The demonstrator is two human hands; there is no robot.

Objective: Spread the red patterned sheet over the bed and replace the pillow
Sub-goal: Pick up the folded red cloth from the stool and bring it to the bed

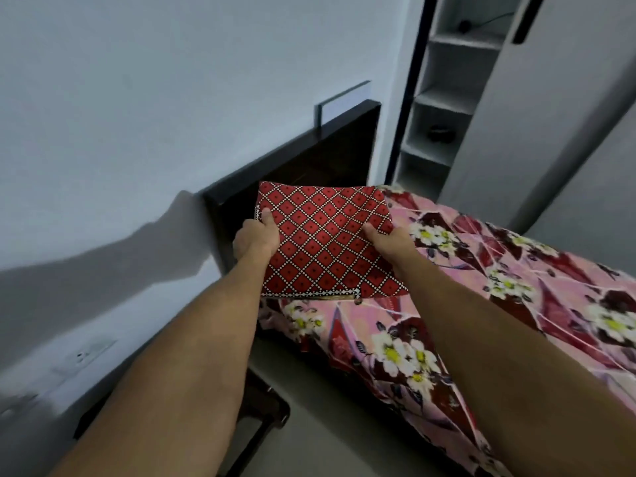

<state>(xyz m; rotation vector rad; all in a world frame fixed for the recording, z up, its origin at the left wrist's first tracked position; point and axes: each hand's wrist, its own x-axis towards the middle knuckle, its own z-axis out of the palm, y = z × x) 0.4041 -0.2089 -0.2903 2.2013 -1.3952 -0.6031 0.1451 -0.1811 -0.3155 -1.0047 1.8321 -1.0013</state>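
Up at the head of the bed [220, 218], gripping the pillow [327, 242] in its red diamond-print cover from both sides; pinching its left edge with the left hand [256, 235], thumb pressed on top, fingers tucked under and out of sight; clamping its right edge the same way with the right hand [387, 237], thumb on top too; holding it flat, far edge close against the dark headboard [327, 146], near edge over the sheet; cannot tell whether resting on the fabric yet or hovering just above.

Looks like the last step, judging by the lie of things, with the red-and-pink floral sheet [499, 280] already spread across the top and draped down the near side; only the pillow left to put back. Calls next for lowering it square onto the sheet, snug to the head end; then loosening both grips and sliding the fingers out from beneath without dragging the cover or rucking the sheet; worth watching the left corner, close to the gap by the wall [137, 98], for a slip off the edge.

Counting now: one pillow; one sheet; two hands, both on the pillow; beyond the bed, one open shelf unit [444, 98] with two small dark items [441, 132] on it, too dim to name; one pale wardrobe door [550, 98] beside it; one wall socket [91, 349] low on the left.
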